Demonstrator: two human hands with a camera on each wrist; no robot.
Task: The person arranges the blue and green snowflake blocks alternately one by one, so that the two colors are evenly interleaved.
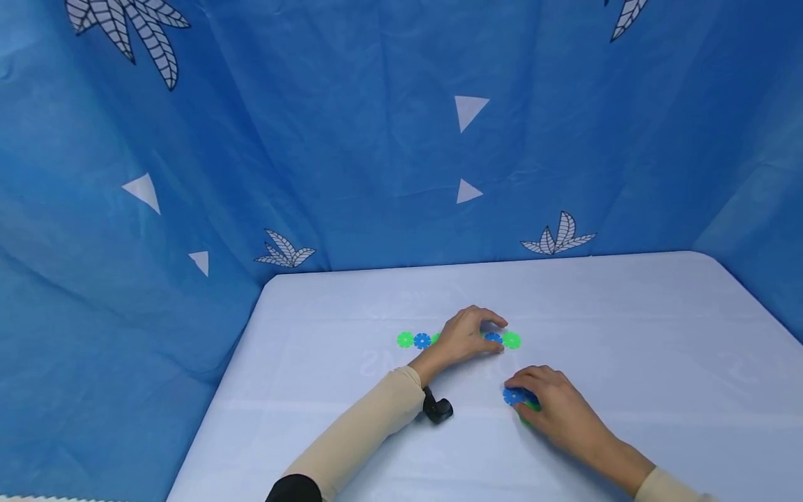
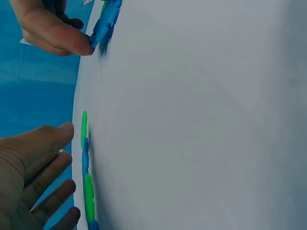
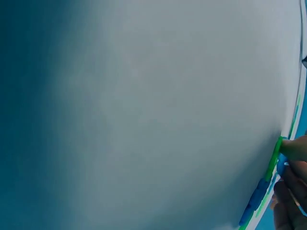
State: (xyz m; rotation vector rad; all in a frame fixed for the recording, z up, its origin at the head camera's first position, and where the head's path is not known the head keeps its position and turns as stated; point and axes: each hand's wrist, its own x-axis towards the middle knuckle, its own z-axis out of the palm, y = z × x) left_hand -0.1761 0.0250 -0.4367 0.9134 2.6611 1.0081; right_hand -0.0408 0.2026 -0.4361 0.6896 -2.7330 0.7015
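Observation:
A row of green and blue notched plastic discs runs left to right on the table, with a green disc (image 1: 405, 339) at its left end and another green disc (image 1: 511, 340) at its right. My left hand (image 1: 461, 335) is over the row with fingers spread apart, hiding its middle; its thumb is by a blue disc (image 1: 493, 338). Nearer and to the right, my right hand (image 1: 561, 408) pinches a blue disc (image 1: 513, 396) joined with green and blue ones, partly hidden under the fingers. The left wrist view shows the loose left fingers (image 2: 53, 165) beside the row.
The white-covered table (image 1: 314, 307) meets a blue patterned cloth (image 1: 401, 153) at its back and sides. A black wrist camera mount (image 1: 437, 408) sticks out below my left wrist.

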